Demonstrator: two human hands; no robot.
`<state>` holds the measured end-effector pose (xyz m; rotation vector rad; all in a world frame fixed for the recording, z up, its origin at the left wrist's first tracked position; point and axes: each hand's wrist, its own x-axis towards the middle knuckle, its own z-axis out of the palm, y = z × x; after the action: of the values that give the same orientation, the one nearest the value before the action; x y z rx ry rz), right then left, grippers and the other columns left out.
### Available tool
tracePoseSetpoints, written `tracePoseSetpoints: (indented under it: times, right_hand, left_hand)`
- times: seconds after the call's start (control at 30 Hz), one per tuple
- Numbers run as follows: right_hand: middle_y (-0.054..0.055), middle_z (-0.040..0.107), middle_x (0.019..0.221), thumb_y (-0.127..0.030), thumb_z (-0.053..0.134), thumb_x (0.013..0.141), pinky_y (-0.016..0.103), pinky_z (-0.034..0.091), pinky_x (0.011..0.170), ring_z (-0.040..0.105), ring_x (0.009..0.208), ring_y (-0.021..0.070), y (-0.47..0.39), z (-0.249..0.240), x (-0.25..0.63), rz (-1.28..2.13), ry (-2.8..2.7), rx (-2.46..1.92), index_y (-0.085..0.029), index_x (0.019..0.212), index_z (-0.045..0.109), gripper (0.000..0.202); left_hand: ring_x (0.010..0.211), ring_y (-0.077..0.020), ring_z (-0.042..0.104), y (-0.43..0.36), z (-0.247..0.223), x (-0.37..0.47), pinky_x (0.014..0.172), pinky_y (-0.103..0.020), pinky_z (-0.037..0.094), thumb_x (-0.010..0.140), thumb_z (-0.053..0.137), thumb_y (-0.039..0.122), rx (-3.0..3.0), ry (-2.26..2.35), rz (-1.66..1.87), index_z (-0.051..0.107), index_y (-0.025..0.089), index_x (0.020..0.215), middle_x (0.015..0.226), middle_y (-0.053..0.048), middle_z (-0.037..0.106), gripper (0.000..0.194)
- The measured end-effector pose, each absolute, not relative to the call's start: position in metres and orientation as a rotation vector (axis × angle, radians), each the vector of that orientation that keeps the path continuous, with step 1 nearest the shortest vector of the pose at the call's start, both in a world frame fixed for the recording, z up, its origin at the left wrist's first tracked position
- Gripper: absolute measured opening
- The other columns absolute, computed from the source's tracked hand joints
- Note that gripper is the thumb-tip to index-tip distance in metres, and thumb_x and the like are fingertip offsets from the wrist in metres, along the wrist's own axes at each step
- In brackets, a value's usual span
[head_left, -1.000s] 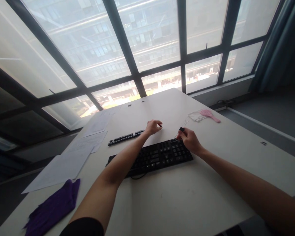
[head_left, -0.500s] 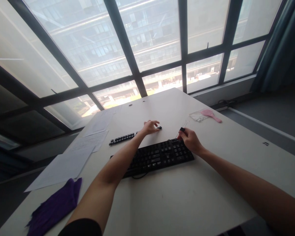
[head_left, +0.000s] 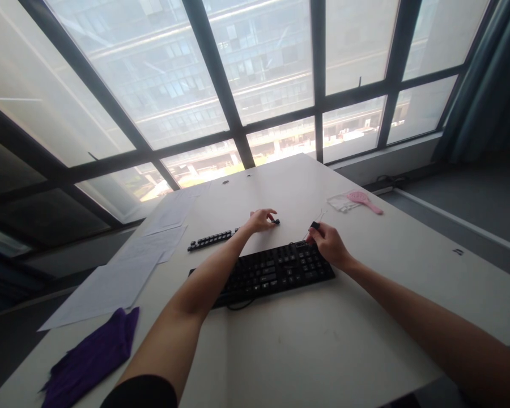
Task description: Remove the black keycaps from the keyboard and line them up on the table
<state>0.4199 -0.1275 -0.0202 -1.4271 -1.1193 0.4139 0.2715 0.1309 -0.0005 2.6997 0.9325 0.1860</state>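
A black keyboard (head_left: 276, 270) lies on the white table, partly covered by my left forearm. Beyond it, loose black keycaps (head_left: 210, 240) stand in rows, and my left hand (head_left: 262, 220) is at their right end, its thumb and fingertips closed at a small black keycap (head_left: 276, 221). Over the keyboard's far right corner, my right hand (head_left: 328, 242) is closed around a wire puller with a black handle (head_left: 315, 225). The puller's thin wire ends point away from me.
White paper sheets (head_left: 106, 286) lie along the table's left side, with a purple cloth (head_left: 91, 360) nearer me. A pink brush (head_left: 365, 202) rests beside a clear plastic bag (head_left: 340, 202) at the right. Windows rise beyond the table (head_left: 323, 334).
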Motion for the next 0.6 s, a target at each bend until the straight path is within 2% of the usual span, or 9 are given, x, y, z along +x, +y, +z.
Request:
tracePoseSetpoints:
  times: [0.2, 0.6]
  right_hand:
    - [0.005, 0.071, 0.072, -0.039, 0.052, 0.092, 0.030, 0.047, 0.066, 0.064, 0.067, 0.0195, -0.1270, -0.0209, 0.4205, 0.421, -1.124, -1.421, -0.020, 0.074, 0.060, 0.028]
    - [0.005, 0.070, 0.071, -0.038, 0.052, 0.093, 0.031, 0.047, 0.066, 0.064, 0.066, 0.0192, -0.1263, -0.0227, 0.4211, 0.415, -1.136, -1.408, -0.019, 0.074, 0.061, 0.028]
  left_hand:
    - [0.103, -0.0256, 0.063, 0.1280, 0.0004, 0.2739, 0.101, -0.046, 0.032, 0.069, 0.073, 0.039, 2.687, 0.936, 0.184, 0.064, 0.030, 0.120, 0.102, 0.000, 0.076, 0.053]
    - [0.101, -0.0244, 0.064, 0.1251, -0.0033, 0.2777, 0.101, -0.045, 0.032, 0.073, 0.071, 0.037, 2.674, 0.943, 0.220, 0.060, 0.030, 0.126, 0.104, 0.000, 0.075, 0.054]
